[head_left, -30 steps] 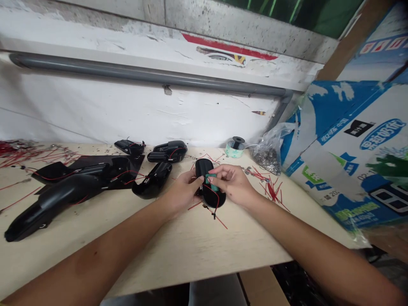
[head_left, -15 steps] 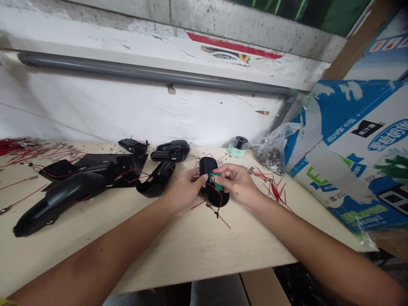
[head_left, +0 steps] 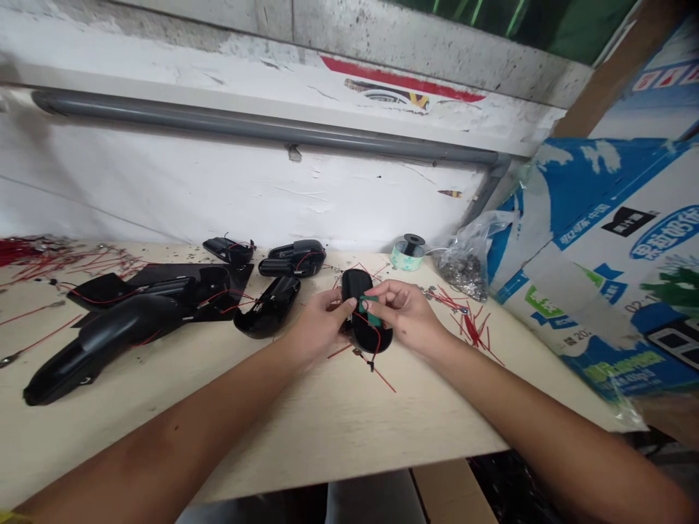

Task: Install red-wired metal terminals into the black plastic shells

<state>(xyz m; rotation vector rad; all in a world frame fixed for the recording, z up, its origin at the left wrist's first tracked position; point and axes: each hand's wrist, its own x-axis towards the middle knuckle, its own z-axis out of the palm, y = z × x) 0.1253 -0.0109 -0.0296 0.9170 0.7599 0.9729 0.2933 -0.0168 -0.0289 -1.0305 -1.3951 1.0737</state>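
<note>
A black plastic housing (head_left: 357, 281) with a rounded outline lies lengthwise between my hands, over the table. My left hand (head_left: 322, 320) grips its left side, thumb on top. A small green piece (head_left: 372, 311), flat and perhaps a circuit board or tape, is pinched between the thumb and fingers of my right hand (head_left: 407, 311), over the middle of the housing. A thin red wire (head_left: 378, 339) loops out of the housing's near end to a small dark connector (head_left: 371, 367). What the left fingers do underneath is hidden.
More black housings with red wires lie to the left, one long housing (head_left: 125, 338) nearest. At the back right stand a tape roll (head_left: 408, 251) and a plastic bag of small metal parts (head_left: 464, 269). Loose red wires (head_left: 475, 326) lie right. A blue-white carton (head_left: 601, 269) borders the table.
Almost nothing differs. Both hands stay on the housing, and the green piece looks tilted slightly under the right fingers.
</note>
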